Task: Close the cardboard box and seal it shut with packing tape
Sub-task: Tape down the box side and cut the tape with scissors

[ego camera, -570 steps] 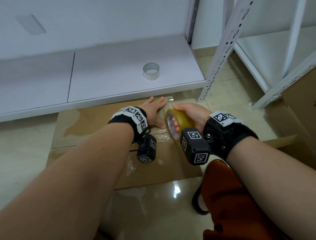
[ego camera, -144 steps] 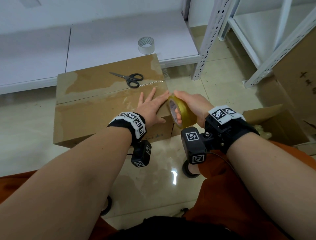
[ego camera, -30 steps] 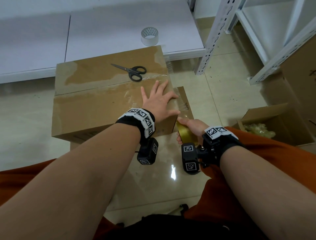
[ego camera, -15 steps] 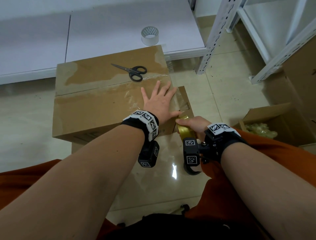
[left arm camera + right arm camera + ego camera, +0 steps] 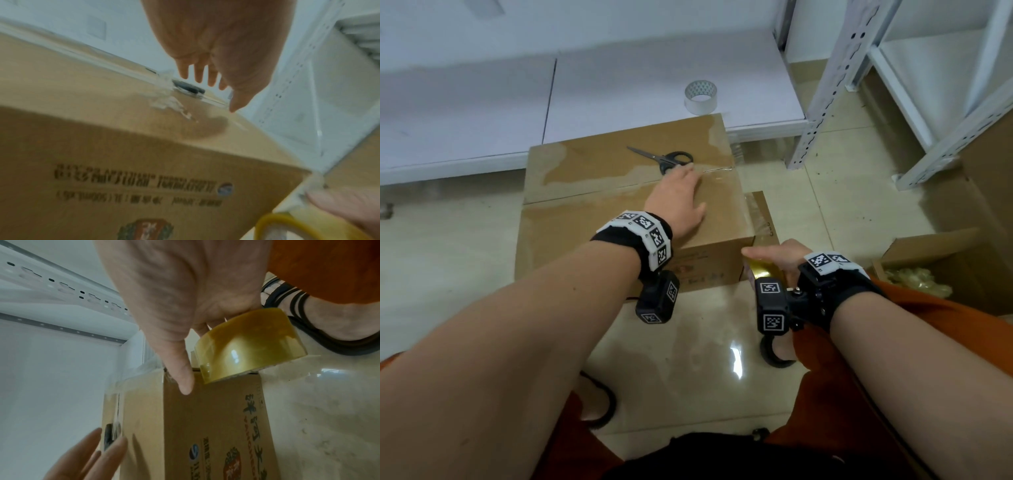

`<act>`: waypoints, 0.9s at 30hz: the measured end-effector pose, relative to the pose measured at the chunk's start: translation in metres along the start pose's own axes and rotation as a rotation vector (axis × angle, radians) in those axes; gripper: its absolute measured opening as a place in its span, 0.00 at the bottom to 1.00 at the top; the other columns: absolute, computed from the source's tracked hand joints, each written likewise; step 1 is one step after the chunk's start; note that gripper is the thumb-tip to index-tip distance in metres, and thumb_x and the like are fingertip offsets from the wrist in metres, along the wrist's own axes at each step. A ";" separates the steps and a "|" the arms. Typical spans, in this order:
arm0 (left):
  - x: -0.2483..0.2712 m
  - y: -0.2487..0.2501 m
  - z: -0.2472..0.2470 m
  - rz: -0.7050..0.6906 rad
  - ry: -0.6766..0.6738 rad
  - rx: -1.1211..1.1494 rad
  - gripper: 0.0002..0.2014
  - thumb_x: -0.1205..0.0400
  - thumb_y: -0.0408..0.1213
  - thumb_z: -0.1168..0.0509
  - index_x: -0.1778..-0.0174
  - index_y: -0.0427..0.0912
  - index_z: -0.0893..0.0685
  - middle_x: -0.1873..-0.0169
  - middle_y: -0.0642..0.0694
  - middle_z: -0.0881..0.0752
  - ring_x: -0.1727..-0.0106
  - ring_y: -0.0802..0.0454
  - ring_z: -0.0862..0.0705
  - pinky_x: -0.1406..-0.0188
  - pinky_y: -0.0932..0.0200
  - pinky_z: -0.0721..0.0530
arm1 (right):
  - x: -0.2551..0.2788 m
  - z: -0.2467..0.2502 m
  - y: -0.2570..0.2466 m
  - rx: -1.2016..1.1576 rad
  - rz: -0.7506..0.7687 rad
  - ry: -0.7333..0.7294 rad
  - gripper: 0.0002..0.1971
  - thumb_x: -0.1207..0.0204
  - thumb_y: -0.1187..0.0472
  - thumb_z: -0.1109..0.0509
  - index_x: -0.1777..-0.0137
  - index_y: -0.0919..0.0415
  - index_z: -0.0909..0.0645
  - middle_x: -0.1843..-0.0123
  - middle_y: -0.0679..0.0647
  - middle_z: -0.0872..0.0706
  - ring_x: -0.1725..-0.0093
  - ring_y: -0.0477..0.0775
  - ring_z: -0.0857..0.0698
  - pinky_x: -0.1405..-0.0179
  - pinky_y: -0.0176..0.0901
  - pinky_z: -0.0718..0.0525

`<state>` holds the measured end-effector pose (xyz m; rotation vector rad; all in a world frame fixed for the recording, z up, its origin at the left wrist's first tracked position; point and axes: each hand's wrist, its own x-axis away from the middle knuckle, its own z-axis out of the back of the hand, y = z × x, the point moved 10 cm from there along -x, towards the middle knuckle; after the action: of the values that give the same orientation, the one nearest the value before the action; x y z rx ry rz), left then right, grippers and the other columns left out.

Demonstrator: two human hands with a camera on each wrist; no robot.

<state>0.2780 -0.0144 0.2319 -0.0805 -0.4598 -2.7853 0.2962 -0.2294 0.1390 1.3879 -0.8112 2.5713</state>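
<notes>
The brown cardboard box (image 5: 602, 222) stands on the floor with its flaps down and clear tape shining along its top seam. Black-handled scissors (image 5: 666, 159) lie on its far half. My left hand (image 5: 683, 186) reaches over the lid with straight fingers, the fingertips right at the scissors' handles (image 5: 188, 88); it holds nothing. My right hand (image 5: 770, 255) grips the yellow tape roll (image 5: 765, 274) at the box's near right corner. In the right wrist view the thumb (image 5: 185, 382) presses on the box edge beside the tape roll (image 5: 251, 345).
A white tape roll (image 5: 700, 97) sits on the low white shelf board behind the box. Metal shelf posts (image 5: 822, 102) rise at the right. An open carton with pale filler (image 5: 914, 277) stands at the right. My orange-clad knees and sandals flank the tiled floor.
My left hand has slid forward from the near right part of the lid to the scissors. The right hand keeps the tape roll at the near right corner.
</notes>
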 end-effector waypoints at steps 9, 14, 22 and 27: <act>-0.026 -0.043 0.004 0.183 -0.106 -0.159 0.36 0.21 0.30 0.35 0.19 0.56 0.40 0.18 0.51 0.37 0.24 0.40 0.32 0.28 0.42 0.28 | -0.003 0.005 -0.005 -0.018 0.028 -0.021 0.43 0.32 0.39 0.25 0.25 0.67 0.30 0.27 0.63 0.23 0.33 0.65 0.21 0.60 0.50 0.22; -0.031 -0.036 0.014 0.174 -0.029 -0.223 0.23 0.20 0.31 0.34 0.28 0.47 0.24 0.32 0.42 0.28 0.32 0.40 0.29 0.37 0.44 0.24 | -0.006 0.008 -0.008 -0.120 0.062 -0.010 0.40 0.33 0.41 0.23 0.28 0.66 0.27 0.29 0.62 0.21 0.34 0.63 0.20 0.46 0.54 0.18; -0.014 -0.033 0.015 0.243 -0.024 -0.113 0.12 0.17 0.32 0.38 0.39 0.36 0.18 0.39 0.37 0.28 0.44 0.39 0.23 0.42 0.51 0.22 | 0.006 0.012 -0.021 -0.103 0.105 -0.020 0.39 0.36 0.37 0.23 0.31 0.63 0.23 0.31 0.59 0.20 0.35 0.61 0.20 0.53 0.50 0.20; -0.008 -0.031 0.018 0.294 -0.047 -0.113 0.18 0.19 0.48 0.35 0.44 0.35 0.18 0.42 0.38 0.23 0.45 0.45 0.23 0.47 0.54 0.21 | 0.016 0.028 -0.036 -0.176 0.157 0.055 0.39 0.38 0.41 0.20 0.33 0.66 0.22 0.34 0.61 0.18 0.39 0.60 0.18 0.48 0.53 0.17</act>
<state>0.2758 0.0218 0.2385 -0.2209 -0.2753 -2.5222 0.3200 -0.2153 0.1793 1.2432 -1.1482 2.5623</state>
